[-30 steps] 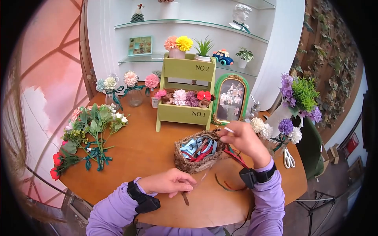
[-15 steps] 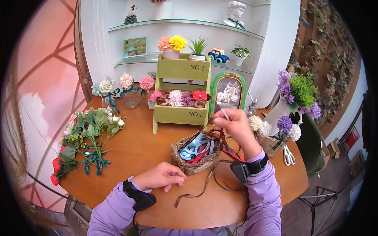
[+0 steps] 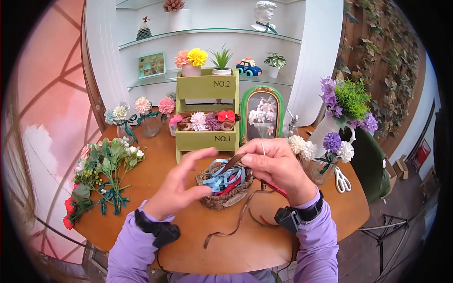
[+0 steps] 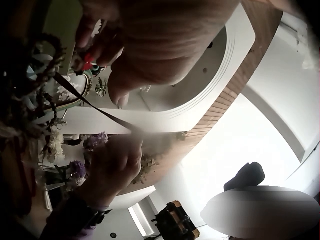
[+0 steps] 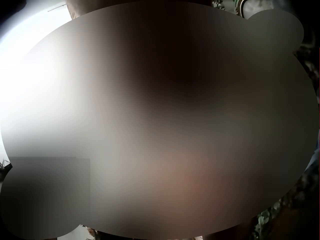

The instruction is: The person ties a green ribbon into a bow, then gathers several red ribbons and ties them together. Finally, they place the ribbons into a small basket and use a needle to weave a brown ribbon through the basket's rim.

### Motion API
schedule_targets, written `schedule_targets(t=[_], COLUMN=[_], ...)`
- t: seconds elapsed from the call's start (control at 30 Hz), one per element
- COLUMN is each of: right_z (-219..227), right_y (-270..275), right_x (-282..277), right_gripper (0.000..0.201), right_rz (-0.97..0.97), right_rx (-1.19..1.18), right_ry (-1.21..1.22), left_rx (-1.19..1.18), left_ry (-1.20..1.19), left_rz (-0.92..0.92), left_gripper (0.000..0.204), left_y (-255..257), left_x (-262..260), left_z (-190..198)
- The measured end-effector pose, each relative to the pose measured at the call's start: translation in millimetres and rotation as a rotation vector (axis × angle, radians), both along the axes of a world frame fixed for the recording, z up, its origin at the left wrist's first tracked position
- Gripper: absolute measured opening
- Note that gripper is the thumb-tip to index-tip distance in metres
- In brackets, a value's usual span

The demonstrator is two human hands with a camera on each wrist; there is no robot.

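In the head view, the right hand (image 3: 278, 167) pinches a brown ribbon (image 3: 232, 162) above the right side of a woven basket (image 3: 218, 202); a thin white stick stands up by its fingers. Another length of brown ribbon trails over the table in front of the basket. The left hand (image 3: 177, 188) is raised at the basket's left, thumb and fingers spread, holding nothing. Blue and red ribbons (image 3: 222, 181) fill the basket. The left wrist view has the brown ribbon (image 4: 92, 106) stretched from the basket to the right hand (image 4: 117, 167). The right wrist view is mostly blurred.
A green two-tier stand (image 3: 207, 139) and a green-framed picture (image 3: 262, 113) stand behind the basket. Flower stems (image 3: 111, 165) lie on the left of the table (image 3: 160, 240). White scissors (image 3: 342, 181) and vases of flowers are at the right.
The left hand has risen from the table and spread beside the basket. The right hand has moved slightly left, with brown ribbon drawn up from the basket. The head view has shifted.
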State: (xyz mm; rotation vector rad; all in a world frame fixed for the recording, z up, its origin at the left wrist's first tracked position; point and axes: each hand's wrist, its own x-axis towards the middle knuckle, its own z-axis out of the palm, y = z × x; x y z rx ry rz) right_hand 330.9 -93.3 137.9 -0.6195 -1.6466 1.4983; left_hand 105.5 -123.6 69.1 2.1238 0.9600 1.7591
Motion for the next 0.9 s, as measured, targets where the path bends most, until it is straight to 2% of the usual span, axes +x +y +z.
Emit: schedule_targets(t=[0.07, 0.1, 0.17, 0.2, 0.23, 0.3, 0.33, 0.37, 0.43, 0.5, 0.57, 0.6, 0.63, 0.67, 0.7, 0.73, 0.77, 0.83, 0.87, 0.9], right_z=[2.5, 3.2, 4.1, 1.3, -3.4, -13.4, -20.3, -25.8, -35.1, -39.4, -38.9, -41.5, -41.4, -41.3, -41.3, -36.4, -38.2, -43.8, -48.0, -53.5], right_y=[-5.2, -3.1, 9.7, 16.7, 21.9, 33.2, 37.7, 39.5, 40.4, 43.1, 47.0, 52.2, 52.9, 53.4, 53.3, 47.7, 46.4, 43.6, 42.6, 42.8], right_x=[-1.7, 2.8, 22.7, 31.2, 41.8, 62.8, 67.8, 73.5, 80.8, 88.1, 102.1, 108.6, 108.3, 107.9, 107.1, 95.3, 83.9, 63.9, 53.2, 42.5], right_gripper=[0.015, 0.015, 0.015, 0.012, 0.012, 0.011, 0.010, 0.010, 0.012, 0.013, 0.012, 0.021, 0.021, 0.024, 0.028, 0.031, 0.031, 0.032, 0.032, 0.030], right_rz=[0.016, 0.018, -0.090, -0.166, -0.170, -0.181, -0.165, -0.166, -0.179, -0.203, -0.115, 0.022, 0.021, 0.081, 0.144, 0.009, 0.008, -0.139, -0.138, -0.171], right_rx=[0.061, 0.063, 0.077, 0.071, 0.071, 0.082, 0.063, 0.062, -0.014, -0.024, -0.029, 0.060, 0.061, 0.147, 0.231, 0.134, 0.126, 0.370, 0.367, 0.603], right_ry=[0.096, 0.098, 0.198, 0.195, 0.199, -0.002, -0.006, -0.006, -0.162, -0.175, -0.398, -0.516, -0.516, -0.697, -0.877, -0.969, -0.972, -0.627, -0.631, -0.672], left_rx=[-0.258, -0.256, -0.759, -0.685, -0.686, -0.749, -0.735, -0.735, -0.790, -0.798, -0.815, -0.817, -0.840, -0.859, -0.860, -0.934, -1.009, -1.092, -1.097, -1.100], left_ry=[-0.189, -0.186, -0.125, -0.278, -0.273, -0.523, -0.513, -0.513, -0.490, -0.496, -0.452, -0.450, -0.274, -0.099, -0.100, -0.030, 0.041, 0.052, 0.065, 0.081], left_rz=[-0.440, -0.439, -0.497, -0.534, -0.536, -0.629, -0.547, -0.548, -0.490, -0.479, -0.462, -0.462, -0.424, -0.386, -0.388, -0.432, -0.478, -0.482, -0.494, -0.503], left_gripper=[0.025, 0.025, 0.022, 0.024, 0.024, 0.028, 0.030, 0.030, 0.028, 0.022, 0.018, 0.018, 0.016, 0.014, 0.014, 0.013, 0.012, 0.013, 0.012, 0.011], left_y=[-5.0, -9.3, -16.3, -14.6, -11.5, -7.2, -7.4, -8.5, -12.0, -14.0, -16.1, -19.2, -22.3, -23.4, -24.1, -24.9, -25.0, -24.6, -24.8, -24.5], left_x=[18.5, 14.2, 2.6, 4.0, 0.4, -16.3, -21.2, -27.0, -39.9, -52.4, -65.2, -70.3, -74.4, -76.3, -75.9, -74.8, -73.6, -69.1, -64.8, -62.1], left_z=[5.3, 12.4, 29.1, 24.6, 21.9, 17.5, 15.4, 14.0, 10.8, 1.4, -5.1, -7.9, -11.1, -13.0, -13.7, -14.4, -15.2, -18.0, -18.6, -18.7])
